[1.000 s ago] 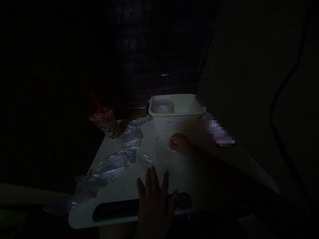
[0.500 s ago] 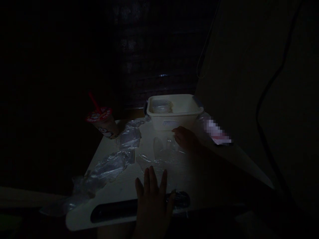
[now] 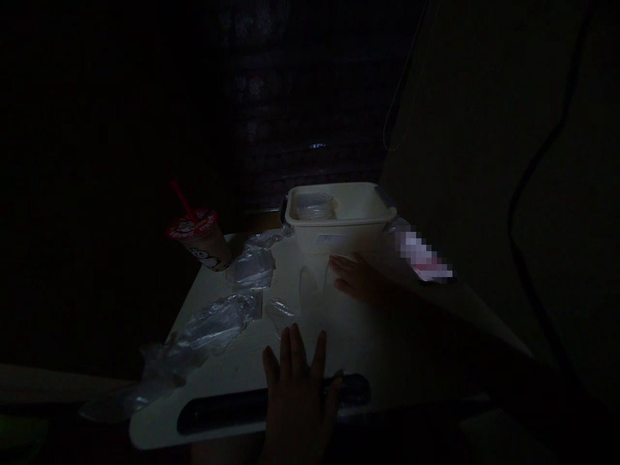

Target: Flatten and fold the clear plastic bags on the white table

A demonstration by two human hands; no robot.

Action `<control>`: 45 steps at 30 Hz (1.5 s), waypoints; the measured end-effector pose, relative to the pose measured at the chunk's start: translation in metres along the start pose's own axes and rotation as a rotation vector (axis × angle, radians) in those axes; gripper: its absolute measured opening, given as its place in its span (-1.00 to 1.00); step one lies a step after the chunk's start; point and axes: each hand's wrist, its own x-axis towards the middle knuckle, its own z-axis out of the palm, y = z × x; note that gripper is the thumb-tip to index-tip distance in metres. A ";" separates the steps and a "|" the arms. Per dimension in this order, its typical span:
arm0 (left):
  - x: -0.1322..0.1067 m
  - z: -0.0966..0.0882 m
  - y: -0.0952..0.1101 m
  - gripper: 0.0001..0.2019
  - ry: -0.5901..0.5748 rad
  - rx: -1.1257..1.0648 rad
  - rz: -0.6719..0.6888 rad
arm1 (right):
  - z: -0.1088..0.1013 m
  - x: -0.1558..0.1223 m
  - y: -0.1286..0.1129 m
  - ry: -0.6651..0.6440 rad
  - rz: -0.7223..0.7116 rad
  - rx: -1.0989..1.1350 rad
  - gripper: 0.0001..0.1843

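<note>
- Placing or smoothing a clear plastic piece [image 3: 311, 290] on the worktop [image 3: 232, 368] appears to be the step in hand; this is a judgement from the hand positions. Clock positions refer to the worktop centre, with 12 o'clock at the far edge.
- Right hand [image 3: 359, 279], 1 o'clock: grip released, fingers extended towards 10 o'clock, just beside the plastic piece. Contact with the film cannot be determined.
- Left hand [image 3: 299, 391], 6 o'clock: grip released, back of the hand uppermost, fingers spread towards 12 o'clock. The hand lies across the dark strip [image 3: 225, 410] at the near edge. Its fingertips are near a second clear piece [image 3: 281, 310].
- Next move: any further handling of the plastic calls, in judgement, for a light fingertip pinch at one edge, with the left hand available to steady it.
- Appearance of the plastic piece: transparent, thin, apparently flat, with a faint pale outline. It lies near the centre, below the tub [image 3: 339, 236]. Low light hides its full extent.
- Tub, 12 o'clock: pale, lidless, with a stack of clear packets [image 3: 314, 206] inside, towards 9 o'clock.
- Crumpled clear wrapping [image 3: 217, 323] lies at 9 o'clock; a cup [image 3: 208, 252] with a red straw [image 3: 183, 196] stands at 10 o'clock.
</note>
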 end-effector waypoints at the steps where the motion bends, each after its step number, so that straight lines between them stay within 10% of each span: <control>1: 0.000 0.000 0.000 -0.45 0.000 -0.003 -0.004 | -0.002 0.000 -0.001 0.009 0.008 0.003 -0.54; 24: -0.001 0.002 0.001 -0.49 -0.015 -0.026 -0.018 | -0.011 0.006 -0.058 -0.044 -0.256 0.109 -0.48; 31: 0.000 0.000 0.003 -0.44 -0.017 -0.084 -0.035 | -0.007 0.029 -0.035 0.047 -0.092 0.136 -0.55; 41: -0.003 -0.031 -0.020 -0.60 0.013 -0.590 -0.156 | -0.035 -0.068 0.002 0.060 0.580 0.213 -0.75; 45: -0.016 -0.027 -0.008 -0.62 0.029 -0.570 0.012 | -0.034 -0.081 0.002 0.039 0.719 0.243 -0.77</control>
